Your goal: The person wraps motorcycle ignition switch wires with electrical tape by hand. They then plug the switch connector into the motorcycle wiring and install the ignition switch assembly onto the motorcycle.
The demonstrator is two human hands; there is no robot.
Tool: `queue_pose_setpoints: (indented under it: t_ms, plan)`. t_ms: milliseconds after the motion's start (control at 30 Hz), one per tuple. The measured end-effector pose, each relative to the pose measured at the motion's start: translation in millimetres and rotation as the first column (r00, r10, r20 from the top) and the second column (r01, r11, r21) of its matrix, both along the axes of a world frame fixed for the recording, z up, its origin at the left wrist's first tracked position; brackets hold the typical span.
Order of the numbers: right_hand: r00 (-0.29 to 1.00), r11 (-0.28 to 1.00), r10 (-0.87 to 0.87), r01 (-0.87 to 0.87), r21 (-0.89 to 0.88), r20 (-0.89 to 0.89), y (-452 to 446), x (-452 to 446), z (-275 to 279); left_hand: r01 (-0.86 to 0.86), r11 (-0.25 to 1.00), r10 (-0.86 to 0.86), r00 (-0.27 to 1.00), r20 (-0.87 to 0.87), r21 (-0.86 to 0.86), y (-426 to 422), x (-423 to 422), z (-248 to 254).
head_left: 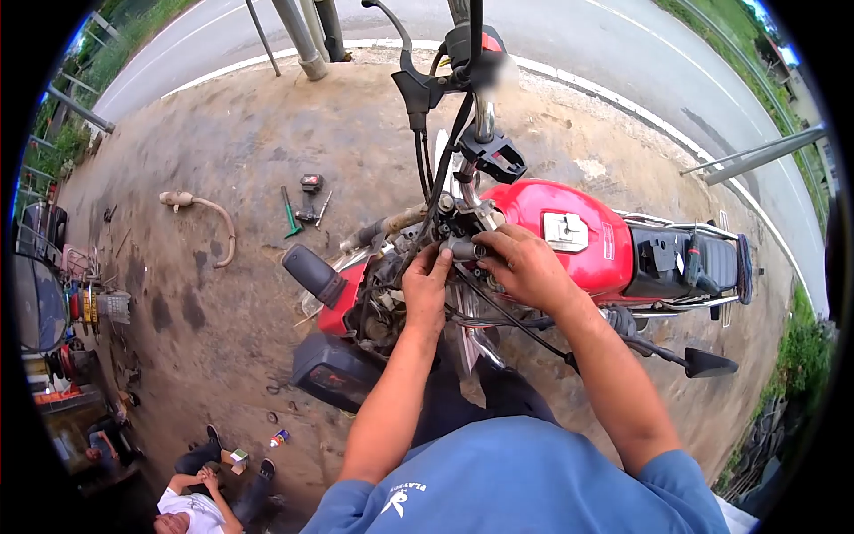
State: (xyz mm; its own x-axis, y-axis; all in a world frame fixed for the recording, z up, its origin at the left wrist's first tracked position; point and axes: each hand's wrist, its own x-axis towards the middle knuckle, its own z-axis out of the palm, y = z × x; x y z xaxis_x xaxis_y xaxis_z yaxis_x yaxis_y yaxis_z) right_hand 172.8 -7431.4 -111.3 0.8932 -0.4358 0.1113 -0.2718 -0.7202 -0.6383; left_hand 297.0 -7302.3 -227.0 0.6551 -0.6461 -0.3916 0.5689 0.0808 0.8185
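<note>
A red motorcycle (545,198) stands in front of me with its front end partly taken apart. At its steering head, both hands meet around a small grey cylindrical part (466,251). My left hand (429,283) is closed with thumb and fingertips at the part's left end. My right hand (527,264) pinches the right end with curled fingers. Black cables (433,182) run down past the hands from the handlebar (485,116). Whether the part is loose or fixed to the bike cannot be made out.
On the ground lie a green-handled hammer (291,214), a power tool (309,200), a curved exhaust pipe (218,214) and a spray can (279,437). A mirror (710,363) sticks out at right. A seated person (200,503) is at lower left.
</note>
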Motion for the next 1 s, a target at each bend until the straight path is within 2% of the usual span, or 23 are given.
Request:
queue_pose_setpoints:
  t_ms: [67, 233, 267, 333, 367, 500, 533, 600, 667, 733, 800, 867, 1000]
  plan:
    - [0.999, 0.999, -0.048, 0.048, 0.022, -0.013, 5, 2, 4, 0.019, 1.0, -0.019, 1.0, 0.016, 0.006, 0, 0, -3]
    - [0.998, 0.997, -0.031, 0.026, -0.075, -0.056, 6, 5, -6, 0.034, 0.999, -0.034, 0.998, 0.057, 0.008, 1, -1, -9]
    - [0.997, 0.994, -0.078, 0.075, -0.074, -0.03, 9, 6, -6, 0.023, 1.0, -0.023, 0.998, 0.052, -0.002, 0, -1, -11]
    - [0.993, 0.989, -0.122, 0.12, -0.086, -0.008, 14, 6, -7, 0.014, 0.998, -0.024, 0.988, 0.152, 0.066, -2, -2, -6]
    - [0.992, 0.987, -0.124, 0.123, -0.107, -0.005, 14, 6, -9, 0.061, 0.985, -0.09, 0.98, 0.178, 0.164, -5, 1, -17]
    - [0.989, 0.978, -0.147, 0.142, -0.156, -0.021, 17, 6, -7, 0.082, 0.981, -0.129, 0.952, 0.278, 0.173, -4, 2, -16]
    - [0.987, 0.974, -0.158, 0.152, -0.165, -0.024, 20, 7, -6, 0.074, 0.985, -0.116, 0.954, 0.276, 0.156, -4, 1, -22]
    - [0.986, 0.967, -0.162, 0.15, -0.204, -0.044, 23, 7, -5, 0.029, 0.967, -0.16, 0.841, 0.517, 0.252, -3, 1, -25]
    - [0.985, 0.96, -0.167, 0.15, -0.236, -0.053, 27, 5, -7, -0.006, 0.978, -0.109, 0.834, 0.54, 0.206, -1, 0, -21]
    - [0.989, 0.942, -0.145, 0.125, -0.311, -0.04, 26, 3, -9, -0.069, 0.974, -0.083, 0.782, 0.618, 0.217, -5, -3, -31]
    - [0.993, 0.94, -0.105, 0.079, -0.332, -0.061, 24, 5, -9, -0.093, 0.966, -0.079, 0.786, 0.613, 0.243, -9, -5, -33]
    - [0.992, 0.913, -0.109, 0.077, -0.401, -0.059, 27, 1, -13, -0.192, 0.931, -0.091, 0.702, 0.706, 0.31, -6, -14, -30]
    - [0.987, 0.903, -0.127, 0.076, -0.422, -0.094, 24, -1, -23, -0.182, 0.928, -0.093, 0.732, 0.676, 0.324, 0, -27, -18]
